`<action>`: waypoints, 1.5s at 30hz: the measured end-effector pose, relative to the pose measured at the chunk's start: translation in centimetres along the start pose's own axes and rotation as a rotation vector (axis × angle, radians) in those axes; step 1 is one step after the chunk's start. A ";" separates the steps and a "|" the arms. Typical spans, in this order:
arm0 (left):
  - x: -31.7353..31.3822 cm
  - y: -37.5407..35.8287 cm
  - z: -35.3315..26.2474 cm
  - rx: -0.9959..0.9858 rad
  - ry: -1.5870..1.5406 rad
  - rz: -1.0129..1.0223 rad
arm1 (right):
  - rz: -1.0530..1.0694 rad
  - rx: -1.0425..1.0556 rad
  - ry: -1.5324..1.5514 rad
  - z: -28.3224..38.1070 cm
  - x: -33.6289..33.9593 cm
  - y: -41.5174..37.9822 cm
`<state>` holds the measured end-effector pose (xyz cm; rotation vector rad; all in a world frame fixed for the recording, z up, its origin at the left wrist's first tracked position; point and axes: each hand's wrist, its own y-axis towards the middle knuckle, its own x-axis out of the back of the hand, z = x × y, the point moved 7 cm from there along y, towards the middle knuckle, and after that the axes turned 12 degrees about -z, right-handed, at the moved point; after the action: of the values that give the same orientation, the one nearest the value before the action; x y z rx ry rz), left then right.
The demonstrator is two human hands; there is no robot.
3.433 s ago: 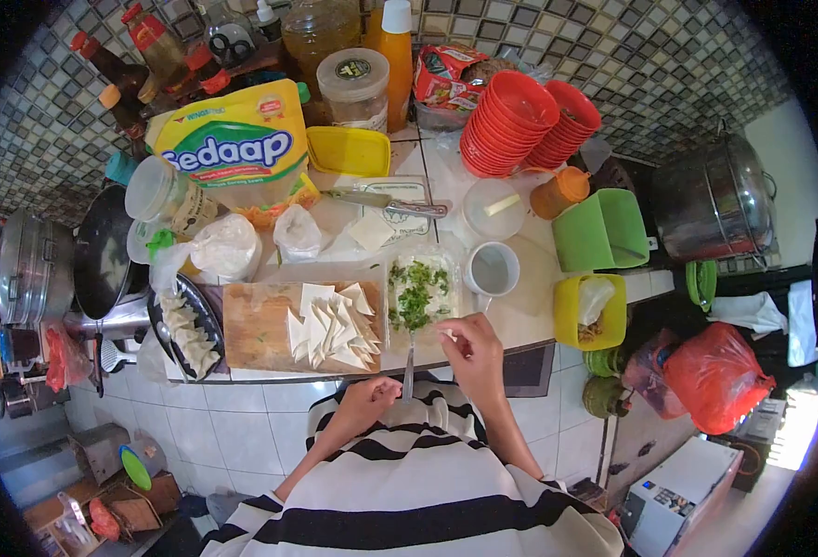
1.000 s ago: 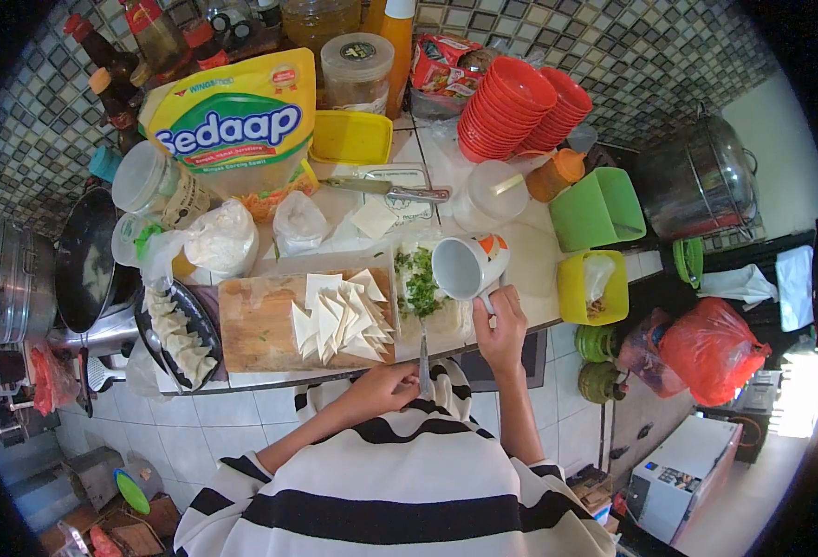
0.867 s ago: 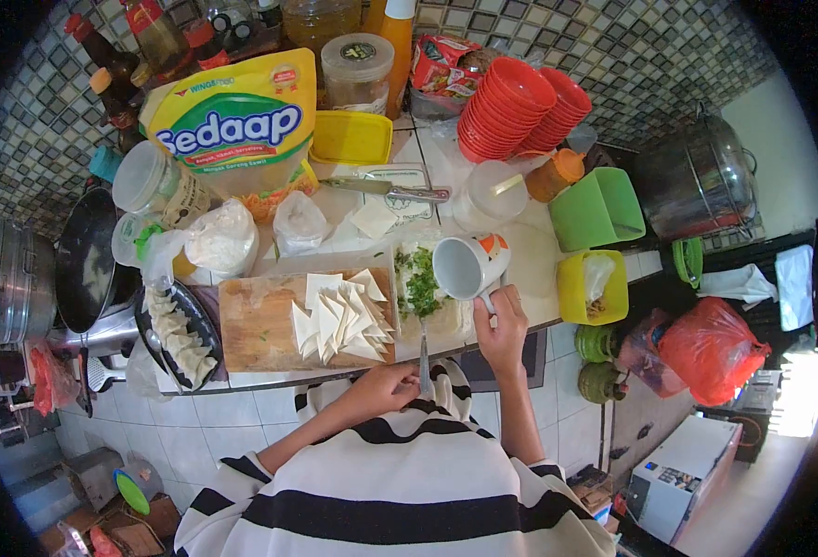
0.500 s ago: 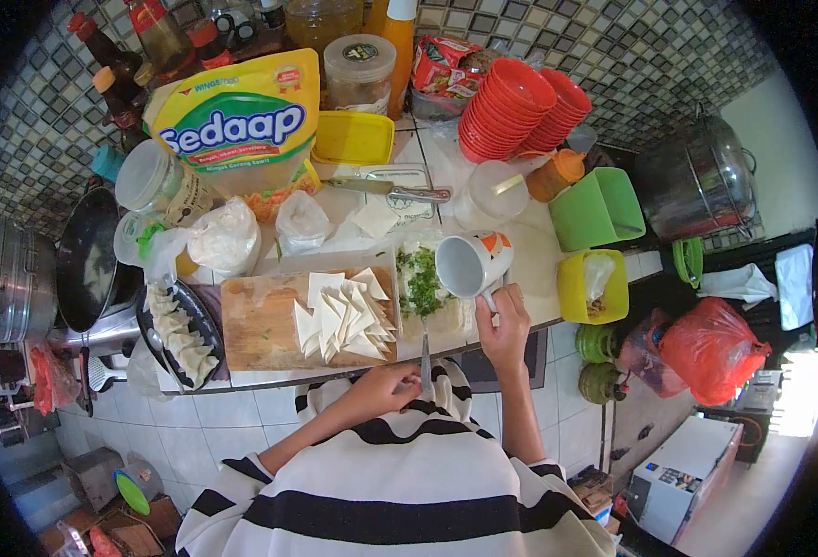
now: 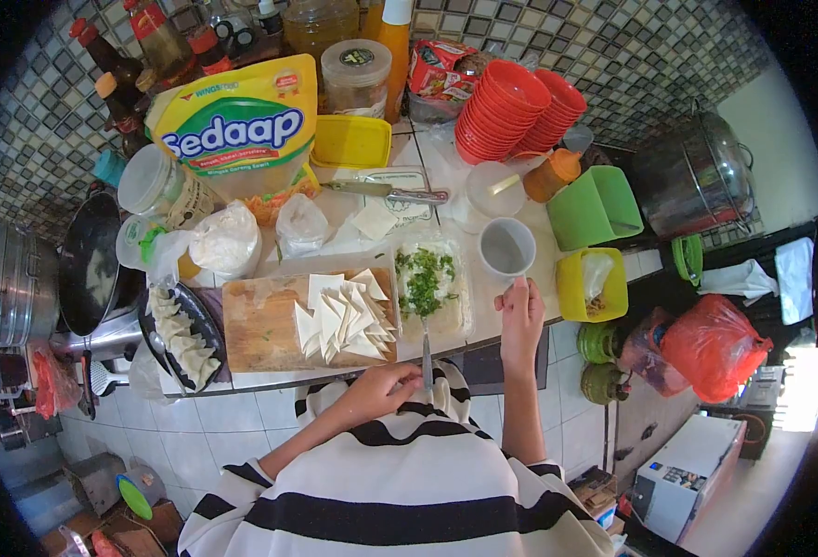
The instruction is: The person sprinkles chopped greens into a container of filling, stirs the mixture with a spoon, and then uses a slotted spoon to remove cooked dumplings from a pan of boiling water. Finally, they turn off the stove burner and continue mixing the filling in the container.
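My right hand is closed on the handle of a white mug, which stands upright at the right of a clear tray. In that tray lie chopped green herbs over a pale filling, with a spoon whose handle reaches over the counter edge. My left hand is held at the counter's front edge beside the spoon handle; its fingers are curled, and what they hold, if anything, is hidden. A wooden board bears a pile of cut dough wrappers.
Folded dumplings lie on a black plate at the left, near a dark pan. Behind are a knife, a yellow lid and stacked red bowls. Green and yellow containers stand right.
My right hand has moved slightly right, and the mug has gone from tilted over the tray's right side to upright beside it. My left hand has hardly moved.
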<state>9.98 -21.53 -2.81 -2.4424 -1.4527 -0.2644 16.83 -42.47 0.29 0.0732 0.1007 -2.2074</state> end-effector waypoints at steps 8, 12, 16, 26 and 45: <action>1.1 -0.3 -1.0 0.014 0.099 0.003 | -0.025 -0.154 0.240 -4.5 0.6 1.6; 1.0 -0.5 -1.1 0.043 0.133 0.027 | -0.022 -0.161 0.302 -5.4 0.8 1.5; -0.1 -0.5 -0.6 0.037 0.218 0.159 | -0.019 -0.168 0.289 -5.7 1.2 0.7; -1.0 -0.1 -0.1 -0.038 0.251 0.172 | 0.187 0.055 -0.845 -2.4 0.0 -10.0; -0.8 0.1 -0.9 -0.117 0.534 0.142 | 0.433 0.517 -1.466 4.9 -4.8 -4.4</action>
<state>9.72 -22.52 -2.24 -2.2939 -1.0501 -0.9092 16.10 -36.47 5.81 -1.0943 -1.1553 -1.3502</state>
